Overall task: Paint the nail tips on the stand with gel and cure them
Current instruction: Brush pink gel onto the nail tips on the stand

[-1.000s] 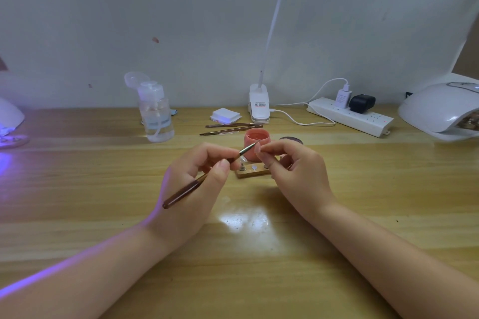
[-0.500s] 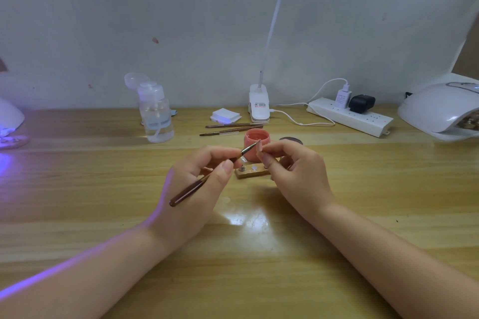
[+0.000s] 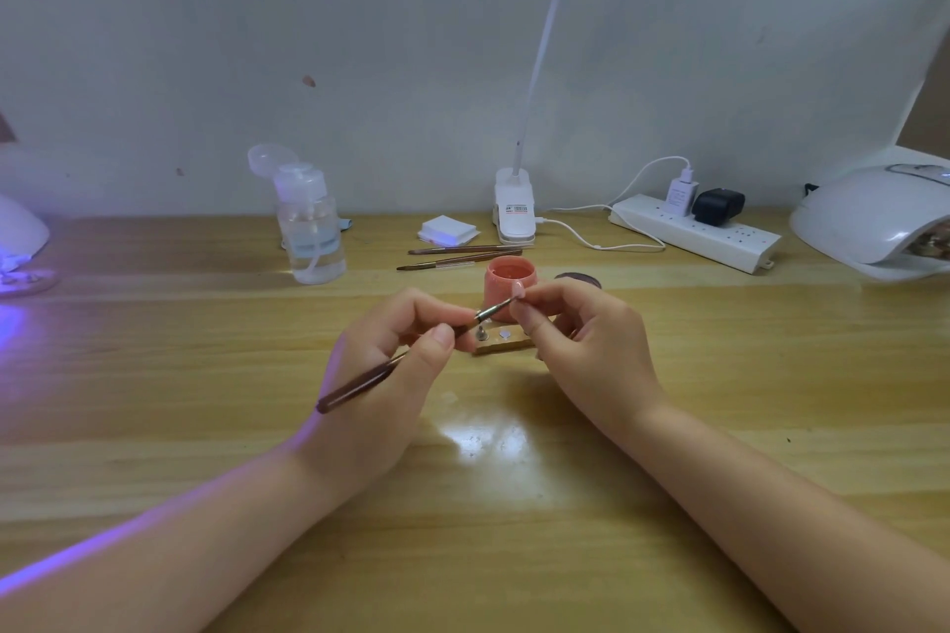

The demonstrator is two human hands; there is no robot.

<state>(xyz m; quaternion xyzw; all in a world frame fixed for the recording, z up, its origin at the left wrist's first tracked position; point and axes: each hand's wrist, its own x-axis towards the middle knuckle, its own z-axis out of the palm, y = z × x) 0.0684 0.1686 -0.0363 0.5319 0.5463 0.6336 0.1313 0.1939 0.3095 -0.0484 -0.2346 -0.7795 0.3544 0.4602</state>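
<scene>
Your left hand (image 3: 390, 375) grips the brush (image 3: 411, 357), fingers curled round its handle, bristles touching the nail tip (image 3: 518, 292). Your right hand (image 3: 586, 344) pinches that tip above the stand (image 3: 501, 342) on the table (image 3: 668, 375). Gel pot (image 3: 509, 288) just behind.

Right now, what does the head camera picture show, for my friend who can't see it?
The left hand holds a brush to a pink nail tip pinched by the right hand, above a small wooden stand and an open pink gel pot on a wooden table.
</scene>
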